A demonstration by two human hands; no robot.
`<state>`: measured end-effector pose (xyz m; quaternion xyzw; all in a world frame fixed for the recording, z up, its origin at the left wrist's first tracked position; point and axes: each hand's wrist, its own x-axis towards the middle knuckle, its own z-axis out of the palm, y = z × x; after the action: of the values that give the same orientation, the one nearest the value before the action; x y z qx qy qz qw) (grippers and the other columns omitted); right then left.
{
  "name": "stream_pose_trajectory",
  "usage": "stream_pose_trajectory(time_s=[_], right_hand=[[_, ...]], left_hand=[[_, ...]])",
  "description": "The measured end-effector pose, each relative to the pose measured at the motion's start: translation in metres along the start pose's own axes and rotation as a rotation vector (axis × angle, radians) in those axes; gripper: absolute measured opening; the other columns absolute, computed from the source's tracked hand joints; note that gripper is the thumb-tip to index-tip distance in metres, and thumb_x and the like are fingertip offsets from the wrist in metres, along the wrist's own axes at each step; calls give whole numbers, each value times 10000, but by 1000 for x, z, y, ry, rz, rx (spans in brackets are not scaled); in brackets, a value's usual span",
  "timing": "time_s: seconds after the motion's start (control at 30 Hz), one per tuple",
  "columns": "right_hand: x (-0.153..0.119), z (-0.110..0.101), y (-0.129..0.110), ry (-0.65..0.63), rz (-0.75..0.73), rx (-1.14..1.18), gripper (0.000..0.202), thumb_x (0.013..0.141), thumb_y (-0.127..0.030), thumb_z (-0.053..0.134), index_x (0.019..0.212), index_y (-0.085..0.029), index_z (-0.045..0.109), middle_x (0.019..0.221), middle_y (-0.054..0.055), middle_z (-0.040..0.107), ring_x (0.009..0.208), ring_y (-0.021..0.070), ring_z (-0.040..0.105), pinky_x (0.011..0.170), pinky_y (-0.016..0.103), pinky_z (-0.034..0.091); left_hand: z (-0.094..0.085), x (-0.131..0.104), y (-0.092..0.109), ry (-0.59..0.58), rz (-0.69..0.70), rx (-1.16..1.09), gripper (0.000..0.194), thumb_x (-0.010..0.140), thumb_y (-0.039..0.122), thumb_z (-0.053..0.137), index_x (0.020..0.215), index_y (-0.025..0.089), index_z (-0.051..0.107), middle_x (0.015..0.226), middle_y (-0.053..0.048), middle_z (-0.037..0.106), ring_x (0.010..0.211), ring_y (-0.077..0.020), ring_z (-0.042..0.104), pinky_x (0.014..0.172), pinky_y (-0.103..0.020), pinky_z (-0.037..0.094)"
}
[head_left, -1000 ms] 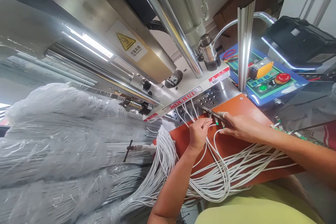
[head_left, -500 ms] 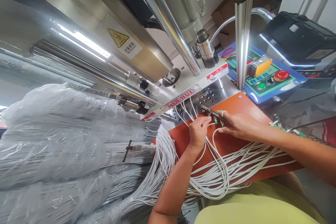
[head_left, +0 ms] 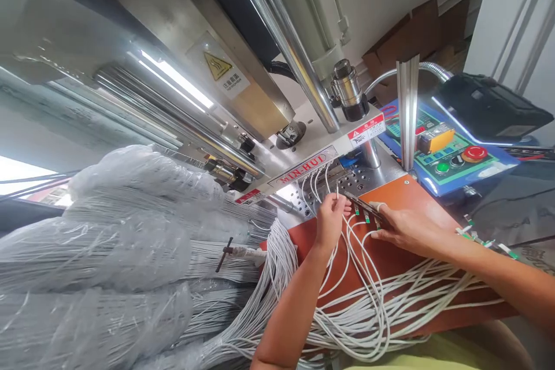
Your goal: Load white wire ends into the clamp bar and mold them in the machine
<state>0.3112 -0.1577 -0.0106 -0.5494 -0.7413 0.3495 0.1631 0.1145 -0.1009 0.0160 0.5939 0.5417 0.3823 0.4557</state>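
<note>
My left hand [head_left: 331,221] is closed in a pinch on a white cable [head_left: 337,191], its short end poking up above the fingertips. My right hand [head_left: 401,228] grips the near end of a dark metal bar [head_left: 362,202], which slants toward the machine. Several small green-and-white connectors [head_left: 367,219] hang along the bar with white cables running down from them. Just beyond my left hand, a few cables [head_left: 315,182] lead in under the machine's white plate [head_left: 310,165]. My left fingers are close to the bar's far end; whether they touch it I cannot tell.
An orange-brown board [head_left: 416,202] carries a spread of white cables [head_left: 368,312]. Plastic-wrapped cable bundles [head_left: 130,243] are piled at left, near a T-handle clamp [head_left: 224,254]. A blue control box [head_left: 455,156] with a red button stands at right, behind a metal post [head_left: 407,115].
The view has shifted, so the machine sits lower and further right. My left fingers have come up from the connectors, and a white cable end now shows above them. My right hand keeps its grip.
</note>
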Motion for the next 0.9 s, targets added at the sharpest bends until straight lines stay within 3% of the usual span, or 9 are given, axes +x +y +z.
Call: stream_pose_trajectory(time_s=[0.13, 0.2, 0.37, 0.5, 0.6, 0.7, 0.9], right_hand=[[0, 2, 2, 16, 2, 11, 356, 882, -502, 494, 1116, -236, 455, 907, 78, 696, 802, 270, 671, 648, 326, 439], [0, 3, 2, 29, -6, 19, 378, 876, -502, 504, 1154, -248, 466, 911, 78, 700, 817, 275, 675, 653, 329, 443], [0, 0, 2, 18, -11, 35, 417, 868, -522, 513, 1188, -257, 475, 934, 85, 704, 849, 287, 678, 665, 336, 453], [-1, -1, 0, 16, 0, 44, 427, 872, -525, 505, 1204, -261, 457, 937, 77, 704, 831, 278, 678, 662, 331, 450], [0, 0, 0, 9, 19, 30, 407, 874, -532, 497, 1166, -252, 447, 942, 74, 702, 838, 279, 676, 674, 335, 451], [0, 1, 1, 0, 37, 16, 388, 880, -534, 483, 1140, -250, 438, 932, 69, 700, 835, 278, 675, 673, 336, 448], [2, -1, 4, -7, 22, 52, 394, 872, -554, 492, 1128, -258, 445, 955, 55, 694, 846, 264, 667, 684, 332, 445]], left_hand=[[-1, 13, -2, 10, -64, -102, 447, 923, 461, 499, 1247, 154, 519, 514, 67, 536, 367, -42, 396, 402, -140, 323], [-4, 15, -2, -23, -13, -14, 458, 923, 434, 508, 1290, 160, 536, 488, 69, 521, 371, -44, 397, 406, -141, 325], [-15, 12, -7, 1, 178, 308, 188, 883, 251, 546, 928, 173, 711, 783, -38, 697, 618, -111, 619, 528, -192, 465], [-21, 8, -15, -18, 326, 531, 249, 876, 120, 510, 998, 220, 704, 848, -33, 729, 744, -151, 671, 733, -280, 523], [-21, 4, -20, -35, 400, 568, 254, 870, 117, 537, 1000, 236, 721, 950, -49, 736, 850, -170, 679, 805, -300, 521], [-19, 0, -25, -35, 410, 532, 153, 843, 140, 604, 867, 213, 736, 869, -42, 737, 824, -174, 676, 797, -300, 523], [-14, -2, -36, 19, 422, 464, 114, 850, 183, 614, 824, 210, 721, 816, -35, 727, 792, -166, 673, 787, -292, 524]])
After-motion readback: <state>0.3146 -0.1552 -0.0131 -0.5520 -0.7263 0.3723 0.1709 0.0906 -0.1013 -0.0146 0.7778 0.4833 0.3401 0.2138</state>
